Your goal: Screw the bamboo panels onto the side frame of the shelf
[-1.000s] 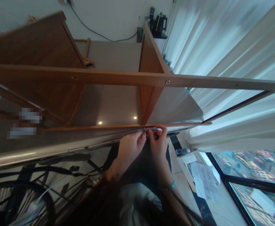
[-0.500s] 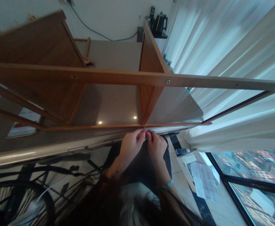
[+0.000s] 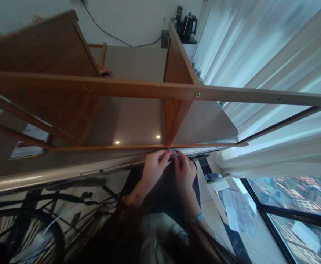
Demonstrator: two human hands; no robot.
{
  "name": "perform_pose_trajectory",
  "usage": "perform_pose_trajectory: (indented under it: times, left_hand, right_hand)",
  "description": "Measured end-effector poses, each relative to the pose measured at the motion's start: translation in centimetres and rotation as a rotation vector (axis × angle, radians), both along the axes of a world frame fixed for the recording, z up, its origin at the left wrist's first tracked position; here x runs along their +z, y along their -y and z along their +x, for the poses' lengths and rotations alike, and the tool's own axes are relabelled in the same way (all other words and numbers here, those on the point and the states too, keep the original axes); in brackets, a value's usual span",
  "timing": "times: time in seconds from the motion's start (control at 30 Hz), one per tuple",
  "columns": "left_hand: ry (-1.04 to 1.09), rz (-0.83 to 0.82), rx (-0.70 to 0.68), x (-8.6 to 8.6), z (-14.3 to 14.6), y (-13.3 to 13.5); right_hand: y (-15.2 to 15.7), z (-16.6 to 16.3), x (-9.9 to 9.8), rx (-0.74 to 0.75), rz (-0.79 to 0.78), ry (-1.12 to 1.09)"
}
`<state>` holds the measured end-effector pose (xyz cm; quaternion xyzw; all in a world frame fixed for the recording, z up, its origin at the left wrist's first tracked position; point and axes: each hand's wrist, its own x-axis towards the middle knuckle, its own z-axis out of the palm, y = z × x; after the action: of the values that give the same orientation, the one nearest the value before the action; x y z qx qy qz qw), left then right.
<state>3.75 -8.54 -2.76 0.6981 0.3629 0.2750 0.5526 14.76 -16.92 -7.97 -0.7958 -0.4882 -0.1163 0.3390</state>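
My left hand (image 3: 155,167) is closed in a pinch just under the lower rail (image 3: 127,147) of a wooden frame. Between its thumb and forefinger, against the rail, is a small metal piece that looks like a screw (image 3: 169,149). Close on the right, my right hand (image 3: 184,170) has curled fingers, with its forefinger and thumb slightly apart near the same spot. Anything between them is too small to make out. Right above, a wooden divider panel (image 3: 178,62) meets the rail. The upper rail (image 3: 138,88) crosses in front, with a bolt (image 3: 197,94) set in it.
A grey tabletop (image 3: 135,113) carries the frame and a large wooden panel (image 3: 47,51). Behind stands a black kettle (image 3: 188,25). A bicycle wheel (image 3: 25,216) is at lower left, white curtains (image 3: 262,55) at right. A plastic bottle (image 3: 213,176) and papers (image 3: 239,211) lie low on the right.
My right forefinger and thumb have spread a little and drawn slightly away from the left fingertips. The left hand stays pinched at the lower rail. The view has shifted slightly.
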Motion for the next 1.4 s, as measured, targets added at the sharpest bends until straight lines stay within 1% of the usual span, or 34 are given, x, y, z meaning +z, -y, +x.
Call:
perform_pose_trajectory:
  times: [0.13, 0.3, 0.53, 0.6, 0.67, 0.73, 0.83, 0.9, 1.07, 1.23, 1.3, 1.4]
  left_hand:
    - [-0.005, 0.003, 0.010, -0.1, -0.1, 0.0]
    - [-0.026, 0.036, 0.008, -0.1, -0.1, 0.0]
    - [-0.061, 0.049, -0.005, 0.2, -0.3, -0.3]
    - [-0.085, 0.064, -0.023, 0.4, -0.4, -0.5]
    - [-0.126, 0.104, -0.038, 0.6, -0.5, -0.7]
    - [-0.183, 0.169, -0.050, 0.8, -0.6, -0.9]
    - [-0.280, 0.252, -0.037, 1.0, -0.7, -1.0]
    - [-0.324, 0.282, -0.017, 1.3, -0.7, -1.0]
    - [-0.298, 0.332, 0.011, 1.7, -2.1, -0.8]
    - [-0.337, 0.373, 0.084, 1.3, -4.5, -1.1]
    - [-0.355, 0.398, 0.071, 1.3, -5.0, -1.2]
    - [-0.371, 0.426, 0.035, 1.6, -5.0, -1.2]
  right_hand:
    - [-0.1, -0.2, 0.0, 0.005, 0.035, 0.016]
    - [-0.7, -1.4, 0.1, -0.001, 0.018, 0.059]
    - [-1.0, -2.5, 0.1, -0.018, -0.012, -0.161]
    - [-1.1, -2.9, 0.4, -0.020, -0.011, -0.266]
    - [-1.4, -3.4, 0.8, -0.004, -0.006, -0.431]
    - [-1.7, -4.1, 1.3, 0.040, 0.025, -0.658]
    - [-2.3, -5.0, 1.8, 0.126, 0.121, -1.017]
    - [-2.6, -5.4, 2.1, 0.161, 0.180, -1.176]
    - [-2.9, -5.7, 2.8, 0.204, 0.251, -1.418]
    - [-3.3, -6.0, 4.0, 0.256, 0.321, -1.635]
    - [-3.3, -5.9, 4.4, 0.278, 0.323, -1.732]
    - [-3.4, -5.8, 4.9, 0.319, 0.300, -1.864]
